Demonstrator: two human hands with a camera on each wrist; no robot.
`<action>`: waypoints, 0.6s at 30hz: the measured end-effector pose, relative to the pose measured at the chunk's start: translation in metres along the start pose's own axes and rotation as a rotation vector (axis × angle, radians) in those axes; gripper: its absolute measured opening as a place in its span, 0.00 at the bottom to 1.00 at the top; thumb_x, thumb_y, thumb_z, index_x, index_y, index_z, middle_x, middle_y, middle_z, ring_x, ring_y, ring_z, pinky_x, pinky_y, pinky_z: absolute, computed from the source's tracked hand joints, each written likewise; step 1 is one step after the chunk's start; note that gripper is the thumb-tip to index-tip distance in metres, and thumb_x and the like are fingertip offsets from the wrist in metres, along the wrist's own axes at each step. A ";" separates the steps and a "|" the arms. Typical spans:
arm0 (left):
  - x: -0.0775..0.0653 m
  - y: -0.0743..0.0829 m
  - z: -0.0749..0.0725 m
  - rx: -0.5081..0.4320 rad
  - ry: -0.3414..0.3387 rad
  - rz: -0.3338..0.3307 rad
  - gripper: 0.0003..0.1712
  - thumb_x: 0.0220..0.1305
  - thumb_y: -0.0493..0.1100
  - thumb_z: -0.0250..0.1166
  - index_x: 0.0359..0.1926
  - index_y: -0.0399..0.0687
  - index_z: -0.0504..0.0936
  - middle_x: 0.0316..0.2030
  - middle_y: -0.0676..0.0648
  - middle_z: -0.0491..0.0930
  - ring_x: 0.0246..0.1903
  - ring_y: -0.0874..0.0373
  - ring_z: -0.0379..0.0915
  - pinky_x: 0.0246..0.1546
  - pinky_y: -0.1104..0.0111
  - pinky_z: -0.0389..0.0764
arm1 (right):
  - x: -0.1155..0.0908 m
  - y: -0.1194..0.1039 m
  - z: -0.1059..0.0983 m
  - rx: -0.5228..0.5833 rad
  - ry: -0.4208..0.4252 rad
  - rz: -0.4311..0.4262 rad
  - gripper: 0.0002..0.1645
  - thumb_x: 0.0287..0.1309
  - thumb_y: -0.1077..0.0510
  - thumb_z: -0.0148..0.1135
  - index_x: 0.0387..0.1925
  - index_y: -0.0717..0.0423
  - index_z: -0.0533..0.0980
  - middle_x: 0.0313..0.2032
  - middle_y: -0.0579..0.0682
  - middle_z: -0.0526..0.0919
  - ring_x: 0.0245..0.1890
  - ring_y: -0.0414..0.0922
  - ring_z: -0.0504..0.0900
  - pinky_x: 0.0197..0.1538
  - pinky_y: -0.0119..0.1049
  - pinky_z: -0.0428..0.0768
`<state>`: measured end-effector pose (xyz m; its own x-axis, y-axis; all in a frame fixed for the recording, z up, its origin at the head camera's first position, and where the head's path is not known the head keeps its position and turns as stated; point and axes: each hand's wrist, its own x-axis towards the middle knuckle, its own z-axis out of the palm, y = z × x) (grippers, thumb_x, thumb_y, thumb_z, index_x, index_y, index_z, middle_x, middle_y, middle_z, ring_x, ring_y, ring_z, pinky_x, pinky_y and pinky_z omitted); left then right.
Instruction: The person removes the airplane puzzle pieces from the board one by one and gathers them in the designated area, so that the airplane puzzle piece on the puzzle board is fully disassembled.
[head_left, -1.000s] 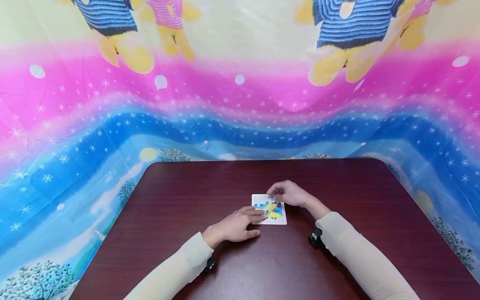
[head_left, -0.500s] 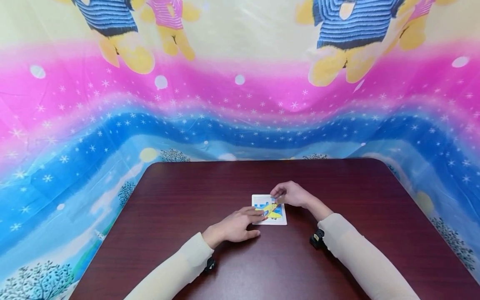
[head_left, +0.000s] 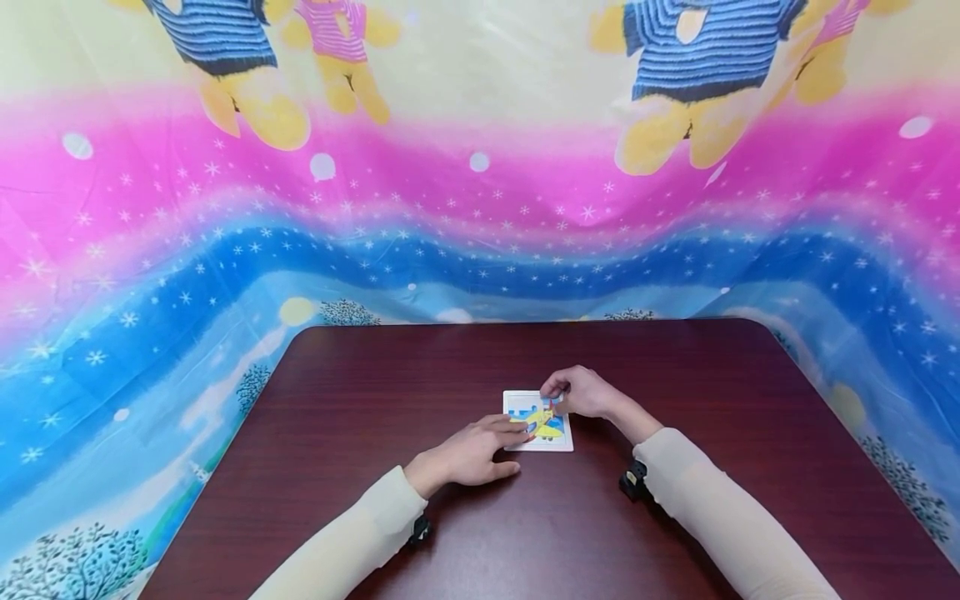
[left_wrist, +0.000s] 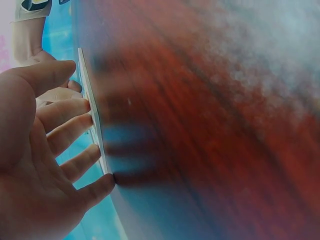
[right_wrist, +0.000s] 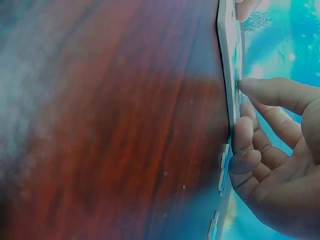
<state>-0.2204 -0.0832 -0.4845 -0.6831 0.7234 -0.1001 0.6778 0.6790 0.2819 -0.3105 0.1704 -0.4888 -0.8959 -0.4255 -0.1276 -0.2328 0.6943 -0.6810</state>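
A small jigsaw puzzle board point(head_left: 553, 449) with a white border and a yellow airplane on blue lies flat on the table. My left hand point(head_left: 468, 450) rests its fairly straight fingers on the board's left side, covering part of the picture. In the left wrist view those fingertips lie along the edge of the board point(left_wrist: 96, 112). At the board's upper right corner, my right hand point(head_left: 579, 392) pinches a small puzzle piece point(head_left: 552, 407) with some red on it, mostly hidden by thumb and fingers. Seen from the right wrist, the thumb tip is right at the board.
Beyond the board, the right wrist view shows a few thin flat pieces point(right_wrist: 222, 172) lying on the table beside the right hand. The dark red-brown wooden table point(head_left: 375, 367) extends around the board. A colourful printed cloth point(head_left: 480, 225) hangs behind and at the sides.
My right hand has shifted slightly right along the board's top edge, and the red part by its fingertips has changed angle. The left hand stays in place.
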 end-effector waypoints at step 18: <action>0.000 0.001 0.000 0.006 0.001 0.001 0.30 0.72 0.54 0.59 0.73 0.59 0.68 0.74 0.56 0.64 0.76 0.50 0.55 0.73 0.55 0.64 | 0.000 -0.003 0.000 0.040 0.031 0.013 0.13 0.50 0.67 0.72 0.38 0.50 0.85 0.35 0.46 0.84 0.36 0.42 0.79 0.39 0.34 0.79</action>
<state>-0.2197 -0.0828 -0.4846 -0.6831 0.7236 -0.0987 0.6799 0.6794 0.2760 -0.3099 0.1684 -0.4871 -0.9104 -0.3976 -0.1147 -0.2059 0.6755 -0.7080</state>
